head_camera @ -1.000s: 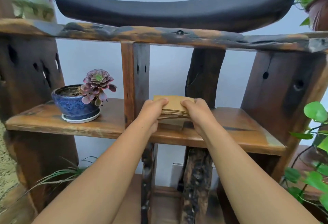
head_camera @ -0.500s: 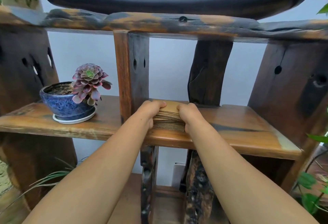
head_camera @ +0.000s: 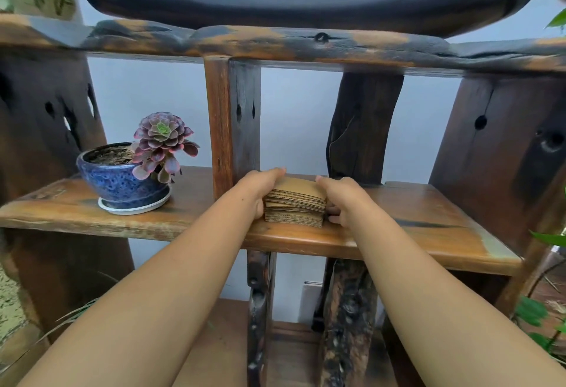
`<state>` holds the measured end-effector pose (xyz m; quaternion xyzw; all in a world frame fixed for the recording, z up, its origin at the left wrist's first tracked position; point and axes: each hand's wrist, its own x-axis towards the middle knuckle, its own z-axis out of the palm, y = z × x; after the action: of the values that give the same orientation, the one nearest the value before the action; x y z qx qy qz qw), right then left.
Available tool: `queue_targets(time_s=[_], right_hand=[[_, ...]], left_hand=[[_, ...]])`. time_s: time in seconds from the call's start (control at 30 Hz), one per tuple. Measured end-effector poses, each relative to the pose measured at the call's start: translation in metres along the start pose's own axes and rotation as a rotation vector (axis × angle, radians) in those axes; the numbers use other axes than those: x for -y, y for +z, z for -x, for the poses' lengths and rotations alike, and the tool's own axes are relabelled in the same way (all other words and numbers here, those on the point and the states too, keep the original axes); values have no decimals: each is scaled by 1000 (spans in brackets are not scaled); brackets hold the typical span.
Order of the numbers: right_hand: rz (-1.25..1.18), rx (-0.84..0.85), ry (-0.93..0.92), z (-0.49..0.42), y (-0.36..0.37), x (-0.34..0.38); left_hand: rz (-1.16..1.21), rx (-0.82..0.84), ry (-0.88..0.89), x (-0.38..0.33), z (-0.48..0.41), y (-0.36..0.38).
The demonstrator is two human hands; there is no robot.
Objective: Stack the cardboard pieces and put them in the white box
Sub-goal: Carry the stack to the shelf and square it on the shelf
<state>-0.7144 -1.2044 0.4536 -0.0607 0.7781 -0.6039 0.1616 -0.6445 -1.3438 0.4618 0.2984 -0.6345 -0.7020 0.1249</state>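
Brown cardboard pieces (head_camera: 295,205) form a slightly uneven stack resting on the wooden shelf (head_camera: 413,218), and we note it sits directly between the fingers of both hands. Our left hand (head_camera: 260,187) presses its left side, fingers curled over the far top edge; our right hand (head_camera: 343,199) clasps its right side. Well left of the left fingers stands a blue pot (head_camera: 119,181) holding a succulent (head_camera: 162,141).

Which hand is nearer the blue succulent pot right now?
Left. The left hand presses the left side of the cardboard stack, the side facing the blue pot. The right hand is on the stack's far side, further from the pot.
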Motion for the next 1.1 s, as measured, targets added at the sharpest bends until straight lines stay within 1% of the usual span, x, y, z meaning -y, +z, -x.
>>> queue_targets(time_s=[0.2,0.27,0.37,0.43,0.5,0.63,0.97,1.1], right_hand=[[60,125,136,10,-22,10],[12,156,179,11,-23,12],[-127,163,230,9,-22,9],[-183,151,239,7,-19,5],[-187,127,230,7,-15,1],[-133,103,168,7,-11,-1],[-81,89,119,-3,5,2],[-47,91,99,-5,12,-1]], left_hand=[[-268,8,-108,-10,7,-9],[-305,12,-125,-10,8,-8],[-348,-4,-119,-7,8,-7],[-336,-26,-122,-5,7,-9],[-306,-35,-122,-3,7,-9],[-278,-45,-117,0,6,-6],[-188,-49,-103,7,2,5],[-137,-36,-71,10,2,7]])
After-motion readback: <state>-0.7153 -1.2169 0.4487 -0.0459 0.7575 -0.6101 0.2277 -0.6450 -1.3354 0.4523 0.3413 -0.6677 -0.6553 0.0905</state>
